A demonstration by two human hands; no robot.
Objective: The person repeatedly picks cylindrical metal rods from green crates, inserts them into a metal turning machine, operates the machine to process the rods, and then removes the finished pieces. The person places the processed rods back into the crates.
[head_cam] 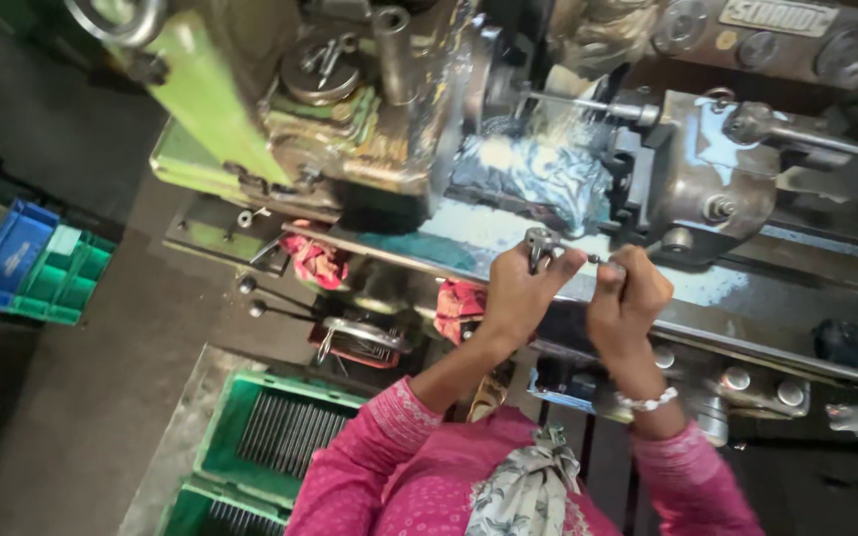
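My left hand [520,293] grips a small grey metal gauge-like tool [539,244] in front of a lathe. My right hand [629,291] pinches a thin dark metal rod [599,260] whose tip meets the tool. Both hands are held close together above the lathe bed rail [747,342]. Pink sleeves cover my arms, and a white bead bracelet [646,401] sits on my right wrist.
The green and grey lathe headstock [350,109] is at the back left, the carriage and tool post [707,179] at the back right. Green crates of metal rods [275,432] stand at floor level on the left. Blue and green bins [37,268] lie at the far left. Red rags [318,260] hang near the levers.
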